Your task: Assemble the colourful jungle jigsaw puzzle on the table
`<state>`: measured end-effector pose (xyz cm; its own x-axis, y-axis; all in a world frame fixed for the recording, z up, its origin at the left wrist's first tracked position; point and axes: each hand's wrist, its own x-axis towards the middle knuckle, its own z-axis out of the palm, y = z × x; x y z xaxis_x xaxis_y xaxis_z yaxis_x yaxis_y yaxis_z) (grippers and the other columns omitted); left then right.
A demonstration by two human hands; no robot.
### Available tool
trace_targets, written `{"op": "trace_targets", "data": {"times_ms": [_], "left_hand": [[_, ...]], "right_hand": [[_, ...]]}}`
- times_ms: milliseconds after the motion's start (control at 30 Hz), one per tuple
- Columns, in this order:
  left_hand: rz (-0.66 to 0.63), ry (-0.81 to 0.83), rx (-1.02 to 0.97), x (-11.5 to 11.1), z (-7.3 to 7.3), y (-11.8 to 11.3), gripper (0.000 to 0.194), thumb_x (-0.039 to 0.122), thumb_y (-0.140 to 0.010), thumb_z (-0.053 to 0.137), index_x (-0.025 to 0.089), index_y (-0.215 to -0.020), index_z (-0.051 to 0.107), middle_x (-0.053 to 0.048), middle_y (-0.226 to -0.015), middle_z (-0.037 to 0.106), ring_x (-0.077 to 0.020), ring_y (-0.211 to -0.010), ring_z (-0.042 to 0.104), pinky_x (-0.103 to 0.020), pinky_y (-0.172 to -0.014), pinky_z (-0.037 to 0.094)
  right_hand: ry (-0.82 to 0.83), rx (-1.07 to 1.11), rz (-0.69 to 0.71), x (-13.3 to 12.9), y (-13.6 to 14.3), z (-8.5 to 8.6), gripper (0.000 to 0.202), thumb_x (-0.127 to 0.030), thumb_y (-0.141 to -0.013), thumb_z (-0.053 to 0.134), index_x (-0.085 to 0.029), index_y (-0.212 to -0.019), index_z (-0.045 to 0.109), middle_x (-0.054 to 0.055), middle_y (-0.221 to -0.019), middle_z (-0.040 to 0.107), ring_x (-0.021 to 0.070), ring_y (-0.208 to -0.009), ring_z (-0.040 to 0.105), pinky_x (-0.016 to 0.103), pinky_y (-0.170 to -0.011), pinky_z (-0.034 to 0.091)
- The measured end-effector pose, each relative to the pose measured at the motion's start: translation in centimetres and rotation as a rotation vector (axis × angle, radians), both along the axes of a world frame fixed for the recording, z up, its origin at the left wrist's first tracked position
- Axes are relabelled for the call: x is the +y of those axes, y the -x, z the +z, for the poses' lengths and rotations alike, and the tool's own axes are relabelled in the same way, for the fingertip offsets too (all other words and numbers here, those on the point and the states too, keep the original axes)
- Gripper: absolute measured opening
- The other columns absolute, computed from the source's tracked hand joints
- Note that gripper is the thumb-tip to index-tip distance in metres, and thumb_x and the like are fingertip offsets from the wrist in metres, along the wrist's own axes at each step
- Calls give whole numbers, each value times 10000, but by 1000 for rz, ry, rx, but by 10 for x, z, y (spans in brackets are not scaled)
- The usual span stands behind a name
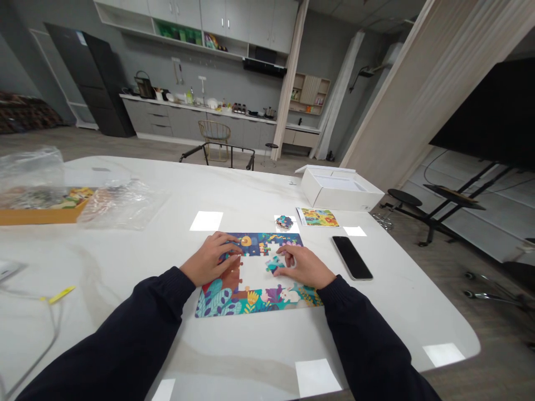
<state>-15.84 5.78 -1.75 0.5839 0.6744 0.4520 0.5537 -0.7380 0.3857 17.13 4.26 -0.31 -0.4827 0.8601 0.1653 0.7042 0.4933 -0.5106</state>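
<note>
A colourful jigsaw puzzle [251,301] lies flat on the white table, its border joined around an open middle. My left hand [212,257] rests on the puzzle's left side, fingers spread and bent, holding nothing. On the right, my right hand [304,266] has thumb and index finger at a teal puzzle piece [275,265] over the open middle; the fingers are curled, with a gap between their tips. A small pile of loose pieces [284,222] sits just beyond the puzzle's top edge.
A picture card [318,217] and an open white box [340,189] are at the back right. A phone [351,258] lies right of the puzzle. At the far left stand an orange box [42,216] and clear plastic bags [121,205]. A cable [54,320] runs along the left.
</note>
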Motion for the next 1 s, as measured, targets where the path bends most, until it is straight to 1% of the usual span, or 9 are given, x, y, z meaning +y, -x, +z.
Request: {"op": "trace_targets", "data": {"times_ms": [67,167,233,333,500,600,767,867,1000], "left_hand": [[0,1,5,0,0,0,240,312,-1027,509,267,-1104,732,-83,-1250,667,-268,-1194,547,-473,-1030,445],[1,-4,5,0,0,1,234,303,-1025,513,266,-1101,731,-83,-1258,665,-265,-1187,549,-467,-1029,443],[5,-6,1,0,0,1,230,298,-1023,517,263,-1091,735,-83,-1252,667,-260,-1177,553,-458,-1030,443],[7,-7,-7,0,0,0,221,294,-1012,537,263,-1087,743,-80,-1230,675,-258,-1168,555,-446,-1034,440],[24,-5,-22,0,-3,-1,211,298,-992,570,257,-1065,763,-85,-1208,682,-264,-1154,558,-438,-1021,442],[33,-6,-31,1,-5,0,187,300,-975,599,251,-1046,766,-85,-1206,686,-266,-1151,561,-434,-1027,436],[31,-12,-38,1,-5,0,171,288,-967,611,259,-1039,764,-86,-1201,683,-265,-1150,562,-426,-1027,429],[30,-13,-34,1,-4,0,177,287,-970,604,259,-1041,764,-85,-1199,684,-265,-1152,556,-424,-1025,427],[27,-17,-34,1,-4,-1,180,282,-971,603,258,-1047,764,-82,-1206,683,-263,-1152,553,-425,-1028,424]], "right_hand": [[-28,19,23,-1,-2,3,486,-463,-779,857,-231,-1167,677,19,-862,676,212,-798,631,362,-803,528],[-30,39,111,-3,-4,6,523,-267,-817,812,-269,-1309,634,70,-1143,684,242,-1028,635,411,-963,510],[-1,27,139,-4,-3,5,536,-196,-835,767,-278,-1342,615,74,-1208,673,248,-1084,622,439,-1011,489],[-11,10,128,-3,0,0,488,-248,-847,776,-254,-1310,622,68,-1121,692,251,-1030,624,446,-992,491],[15,-86,60,-3,5,-1,504,-452,-850,785,-218,-1268,630,12,-808,642,226,-776,606,393,-798,517],[20,-65,66,-3,1,6,490,-413,-851,773,-233,-1285,633,44,-940,671,235,-860,620,391,-838,517],[143,-16,168,-4,-7,14,574,-171,-803,709,-302,-1355,624,64,-1264,648,264,-1127,611,439,-1036,465],[181,4,183,-5,-7,12,598,-127,-782,699,-303,-1349,628,61,-1276,651,270,-1196,590,456,-1095,426],[166,23,161,-4,-4,9,520,-167,-803,726,-279,-1303,642,60,-1206,673,259,-1111,612,447,-1040,459]]}}
